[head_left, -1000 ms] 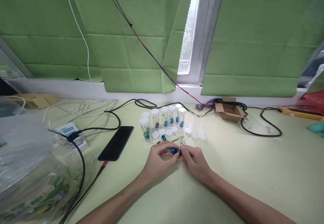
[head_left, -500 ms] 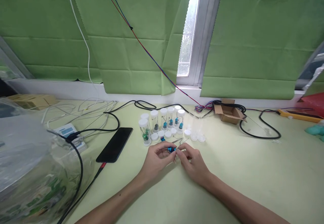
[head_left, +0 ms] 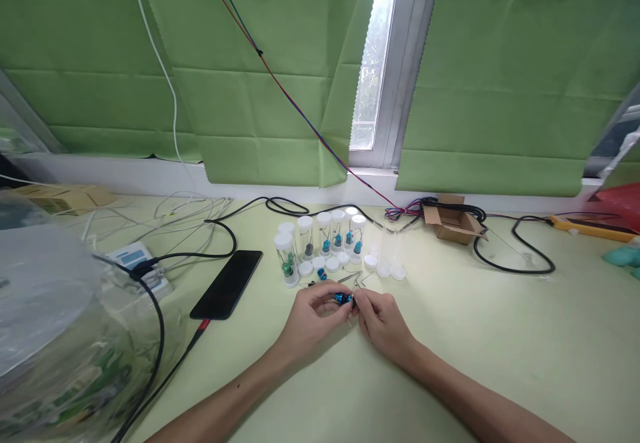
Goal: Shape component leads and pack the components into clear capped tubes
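My left hand [head_left: 311, 319] and my right hand [head_left: 383, 319] meet fingertip to fingertip over the pale green table [head_left: 500, 349]. Between them they pinch a small blue component [head_left: 342, 297] with thin wire leads. Just beyond the hands stands a row of several clear vials with white caps [head_left: 320, 239], each holding a small blue or green part. Loose white caps [head_left: 385, 269] and another blue part [head_left: 321, 273] lie in front of the vials.
A black phone [head_left: 227, 292] on a red-ended cable lies to the left. Black and white cables [head_left: 200, 229] cross the table's left side. A clear plastic bag [head_left: 55, 336] fills the near left. A small open cardboard box [head_left: 453, 223] and a black cable loop [head_left: 515, 249] sit at the back right.
The hands stay together on the blue component, with only small finger shifts. The view has wobbled slightly.
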The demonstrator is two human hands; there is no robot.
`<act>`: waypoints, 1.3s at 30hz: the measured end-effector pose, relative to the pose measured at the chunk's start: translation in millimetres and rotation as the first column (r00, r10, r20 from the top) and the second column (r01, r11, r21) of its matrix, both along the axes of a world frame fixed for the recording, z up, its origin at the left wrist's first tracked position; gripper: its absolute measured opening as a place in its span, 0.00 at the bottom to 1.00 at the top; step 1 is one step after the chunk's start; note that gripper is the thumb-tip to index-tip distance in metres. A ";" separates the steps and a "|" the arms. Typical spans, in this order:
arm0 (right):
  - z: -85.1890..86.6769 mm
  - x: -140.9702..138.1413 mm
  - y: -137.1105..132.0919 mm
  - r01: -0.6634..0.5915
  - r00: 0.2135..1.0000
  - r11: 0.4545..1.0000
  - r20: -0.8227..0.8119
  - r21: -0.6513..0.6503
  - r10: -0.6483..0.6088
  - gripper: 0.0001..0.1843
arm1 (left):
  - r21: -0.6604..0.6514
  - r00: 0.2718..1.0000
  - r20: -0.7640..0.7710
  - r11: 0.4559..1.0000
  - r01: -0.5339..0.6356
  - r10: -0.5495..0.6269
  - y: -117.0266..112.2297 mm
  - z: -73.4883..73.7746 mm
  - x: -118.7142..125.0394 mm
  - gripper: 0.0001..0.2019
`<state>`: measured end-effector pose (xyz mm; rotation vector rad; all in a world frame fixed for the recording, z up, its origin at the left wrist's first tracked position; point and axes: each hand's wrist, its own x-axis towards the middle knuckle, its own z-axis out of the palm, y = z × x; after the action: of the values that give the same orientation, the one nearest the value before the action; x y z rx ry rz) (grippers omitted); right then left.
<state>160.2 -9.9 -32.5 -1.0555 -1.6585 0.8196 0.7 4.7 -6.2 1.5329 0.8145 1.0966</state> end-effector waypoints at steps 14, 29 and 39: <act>-0.9 0.8 0.7 0.006 1.000 0.999 -0.016 -0.047 -0.007 0.21 | 0.001 0.998 0.007 0.998 -0.070 0.070 0.6 -0.8 2.3 0.05; -1.8 1.2 1.8 -0.030 0.999 0.995 -0.041 -0.097 0.026 0.16 | -0.078 0.999 0.010 0.996 -0.035 0.036 3.6 -3.4 1.1 0.08; -4.5 2.4 2.8 -0.016 0.998 0.994 -0.054 -0.112 0.010 0.17 | -0.070 0.995 -0.086 0.996 -0.046 0.040 1.4 -0.2 1.0 0.11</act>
<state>162.5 -7.2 -36.9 -1.0915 -1.5913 0.9513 1.7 6.1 -6.4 1.5157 0.9394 1.0280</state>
